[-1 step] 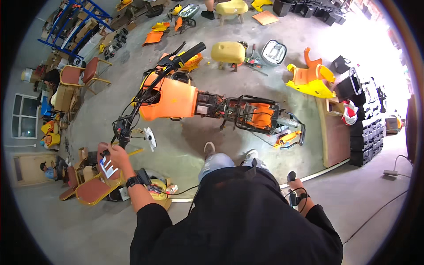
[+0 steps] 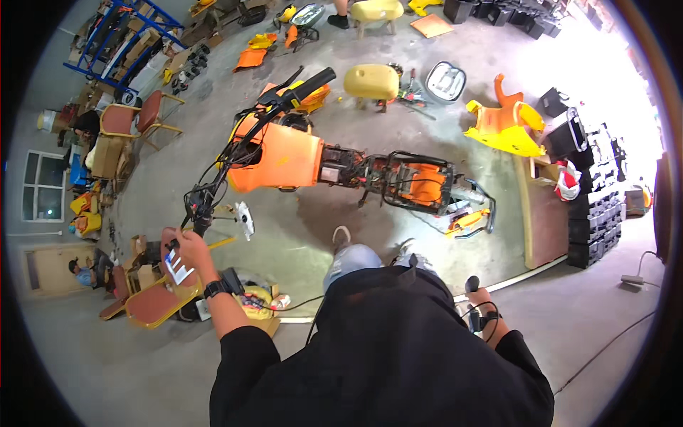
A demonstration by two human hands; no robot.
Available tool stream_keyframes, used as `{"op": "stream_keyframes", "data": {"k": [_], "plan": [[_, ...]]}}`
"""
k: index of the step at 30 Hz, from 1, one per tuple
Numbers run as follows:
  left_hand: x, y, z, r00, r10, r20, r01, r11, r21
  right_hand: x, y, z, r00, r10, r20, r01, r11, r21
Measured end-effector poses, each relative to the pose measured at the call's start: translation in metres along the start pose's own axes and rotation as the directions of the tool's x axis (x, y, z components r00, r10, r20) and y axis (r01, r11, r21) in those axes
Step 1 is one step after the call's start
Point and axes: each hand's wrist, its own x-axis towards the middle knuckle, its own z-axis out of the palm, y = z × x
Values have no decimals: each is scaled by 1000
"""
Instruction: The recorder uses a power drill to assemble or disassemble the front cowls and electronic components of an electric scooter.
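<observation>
In front of me stands a stripped motorbike with an orange body cover, a bare black rear frame and black handlebars, its front toward the left. My left hand is beside the near end of the handlebars, fingers curled. A small dark bit shows at its fingers, but what they hold is hidden. Low on the right, away from the bike, my right hand is closed around a black round-ended thing whose kind I cannot tell. Both wrists wear straps with black devices and cables.
Yellow seats on legs stand beyond the bike. An orange and yellow body panel lies at the right, near stacked black cases. Red-brown chairs stand at the left, with a person behind. A cable crosses the floor.
The whole view has shifted by a small amount, so the scene sits slightly farther right. Both hands and the motorbike otherwise look the same.
</observation>
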Motion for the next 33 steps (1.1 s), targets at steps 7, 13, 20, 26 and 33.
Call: {"op": "stream_keyframes", "data": {"k": [7, 13, 20, 26, 33], "plan": [[35, -28, 17, 951, 294, 95, -299, 954, 34, 29, 28, 33, 995, -87, 45, 84, 995, 62], [37, -32, 19, 978, 77, 192, -72, 997, -36, 74, 55, 46, 992, -95, 77, 94, 995, 19], [15, -8, 0, 980, 127, 154, -143, 985, 97, 72, 39, -1, 996, 8, 94, 12, 976, -216], [7, 6, -4, 996, -28, 88, 26, 999, 20, 37, -6, -31, 999, -27, 26, 28, 999, -35], [-8, 12, 0, 982, 42, -182, -46, 999, -15, -39, -90, -58, 997, 5, 73, 0, 997, -73]]}}
